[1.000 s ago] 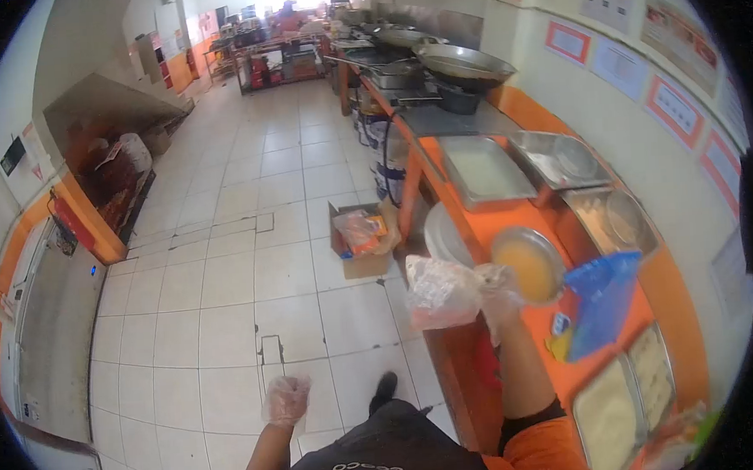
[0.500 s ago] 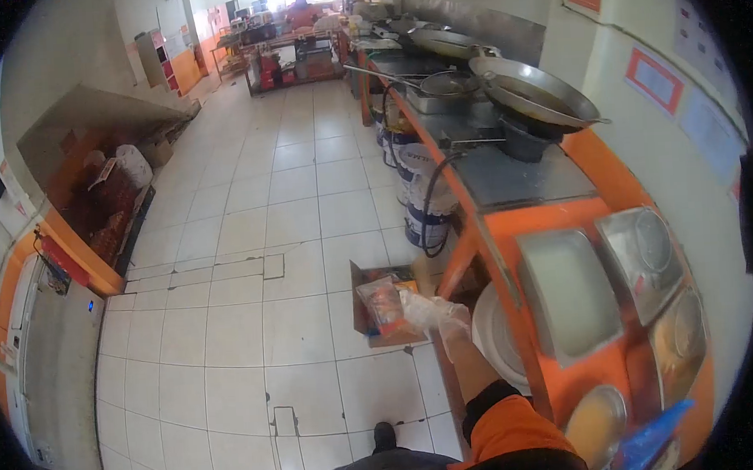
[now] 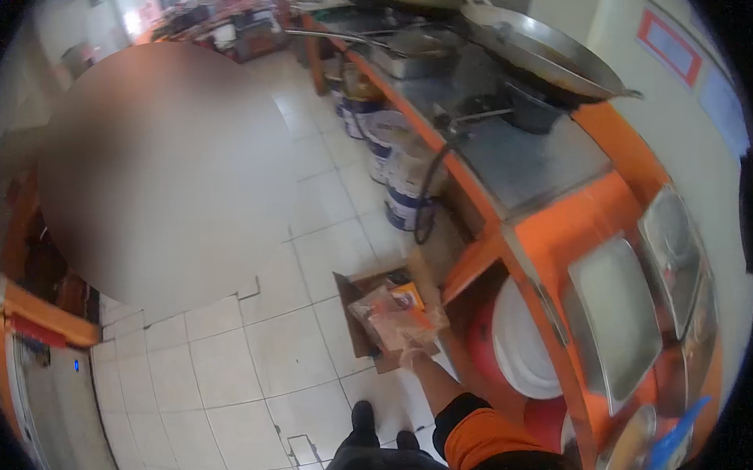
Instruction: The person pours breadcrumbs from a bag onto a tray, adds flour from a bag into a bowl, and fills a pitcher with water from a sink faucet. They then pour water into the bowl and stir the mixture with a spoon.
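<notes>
My right hand reaches down from an orange sleeve with a black cuff to the near side of an open cardboard box on the floor. It appears to be in a thin, clear plastic glove. Blur hides its fingers, so whether they grip anything does not show. Clear plastic packets with orange contents lie in the box beside the hand. A small yellow-orange packet is near the box's far right corner. My left hand is out of view.
An orange counter runs along the right, carrying a large wok and a metal tray of pale liquid. Beneath it are a white round lid and several buckets. A round blurred patch hides the left floor.
My right hand has come down and nearer, into the box's near side. The view has tilted and shifted, and both my feet now show.
</notes>
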`<state>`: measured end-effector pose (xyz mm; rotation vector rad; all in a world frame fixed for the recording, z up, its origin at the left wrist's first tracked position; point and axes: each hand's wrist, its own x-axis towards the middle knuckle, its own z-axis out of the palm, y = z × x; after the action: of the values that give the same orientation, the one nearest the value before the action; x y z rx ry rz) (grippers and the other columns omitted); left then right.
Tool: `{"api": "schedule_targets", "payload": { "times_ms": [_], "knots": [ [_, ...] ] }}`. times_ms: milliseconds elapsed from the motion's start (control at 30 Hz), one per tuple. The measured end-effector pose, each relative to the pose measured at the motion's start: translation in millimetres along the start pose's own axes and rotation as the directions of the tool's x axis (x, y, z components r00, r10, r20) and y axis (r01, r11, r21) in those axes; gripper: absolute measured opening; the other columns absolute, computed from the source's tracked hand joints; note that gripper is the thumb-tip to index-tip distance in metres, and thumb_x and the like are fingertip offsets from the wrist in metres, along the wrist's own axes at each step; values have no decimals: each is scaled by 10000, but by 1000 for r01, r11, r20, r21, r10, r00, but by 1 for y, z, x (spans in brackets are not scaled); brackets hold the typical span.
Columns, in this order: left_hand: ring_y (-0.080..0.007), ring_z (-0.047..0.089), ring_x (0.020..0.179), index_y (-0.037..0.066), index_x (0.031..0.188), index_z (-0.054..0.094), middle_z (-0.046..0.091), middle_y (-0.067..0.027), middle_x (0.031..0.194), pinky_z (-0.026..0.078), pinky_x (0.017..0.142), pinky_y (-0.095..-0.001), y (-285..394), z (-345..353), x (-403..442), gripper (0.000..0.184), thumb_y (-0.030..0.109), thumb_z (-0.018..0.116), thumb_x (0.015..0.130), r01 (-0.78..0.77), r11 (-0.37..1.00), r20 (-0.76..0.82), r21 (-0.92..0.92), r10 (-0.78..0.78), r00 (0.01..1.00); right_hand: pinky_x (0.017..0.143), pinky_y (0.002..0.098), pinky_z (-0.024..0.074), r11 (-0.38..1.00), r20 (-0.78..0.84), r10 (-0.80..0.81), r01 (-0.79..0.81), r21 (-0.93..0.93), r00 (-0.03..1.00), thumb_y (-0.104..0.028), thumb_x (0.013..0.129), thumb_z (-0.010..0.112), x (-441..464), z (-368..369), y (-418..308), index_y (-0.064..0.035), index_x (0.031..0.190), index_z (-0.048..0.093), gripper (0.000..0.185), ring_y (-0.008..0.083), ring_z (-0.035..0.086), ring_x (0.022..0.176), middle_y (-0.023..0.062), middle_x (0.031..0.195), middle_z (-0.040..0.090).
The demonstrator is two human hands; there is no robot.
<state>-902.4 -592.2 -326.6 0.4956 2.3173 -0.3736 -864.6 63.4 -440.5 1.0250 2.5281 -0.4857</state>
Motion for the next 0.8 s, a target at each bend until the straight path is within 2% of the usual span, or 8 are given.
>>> {"api": "schedule_targets", "payload": {
  "times_ms": [100, 300, 400, 467, 533, 633, 700, 800],
  "knots": [
    [-285, 592, 801, 82, 1173, 471, 602, -209, 877, 462, 711, -439, -9, -54, 91, 477, 419, 394, 845, -66, 994, 3, 90, 66, 998, 742, 351, 422, 996, -95, -45, 38, -75, 994, -174, 765, 542, -13, -19, 4, -87, 929, 497, 192, 256, 530, 839, 102, 878, 527],
    [-244, 622, 666, 126, 1005, 568, 630, -69, 721, 491, 533, -403, 61, -139, 200, 264, 192, 509, 755, -211, 826, -164, 523, 340, 926, 729, 356, 409, 777, -394, -312, -6, -629, 865, -134, 753, 546, -15, -74, 53, -89, 882, 474, 155, 258, 510, 807, 97, 838, 498],
    [-291, 606, 749, 37, 1108, 497, 615, -134, 792, 473, 649, -406, 105, -155, 214, 459, 307, 538, 740, -334, 863, -169, 379, 419, 892, 722, 358, 403, 632, -492, -397, -158, -758, 774, -114, 747, 548, -27, -81, 79, -90, 859, 462, 144, 259, 500, 791, 95, 818, 483],
    [-302, 599, 773, 68, 1069, 541, 616, -133, 798, 465, 691, -405, 118, -138, 231, 461, 384, 537, 733, -413, 868, -201, 276, 473, 858, 846, 352, 342, 915, -485, -327, 143, -377, 811, -136, 797, 455, -91, -134, 57, -74, 1001, 435, 214, 262, 431, 960, 97, 997, 449],
    [-315, 589, 807, 86, 1022, 567, 611, -138, 851, 452, 722, -411, 163, -175, 198, 450, 433, 520, 739, -473, 878, -103, 71, 479, 872, 970, 346, 281, 914, -509, -192, 341, 218, 839, -157, 847, 363, -159, -181, 32, -58, 1143, 409, 315, 266, 362, 1129, 99, 1177, 415],
    [-328, 574, 819, 98, 1014, 569, 582, -138, 947, 435, 745, -421, 219, -181, 209, 463, 462, 534, 730, -686, 688, -47, 239, 714, 699, 1044, 370, 226, 136, -611, 100, 597, 791, 786, -201, 884, 296, -231, -187, 34, -67, 1269, 346, 410, 290, 295, 1229, 107, 1302, 354],
    [-328, 565, 818, 81, 1024, 562, 569, -142, 953, 428, 758, -412, 280, -196, 168, 491, 468, 549, 722, -841, 394, 15, 370, 903, 430, 1044, 423, 202, -183, -591, 262, 641, 746, 763, -317, 867, 318, -306, -223, 19, -96, 1282, 338, 470, 319, 259, 1238, 106, 1327, 316],
    [-284, 541, 848, 22, 1025, 546, 558, -143, 897, 427, 768, -369, 379, -224, 21, 501, 410, 608, 714, -952, 298, 47, -72, 954, 295, 1034, 509, 169, -679, -460, 559, 699, 225, 690, -545, 789, 405, -404, -237, 11, -134, 1273, 366, 636, 352, 220, 1242, 96, 1353, 279]
  ]
}}
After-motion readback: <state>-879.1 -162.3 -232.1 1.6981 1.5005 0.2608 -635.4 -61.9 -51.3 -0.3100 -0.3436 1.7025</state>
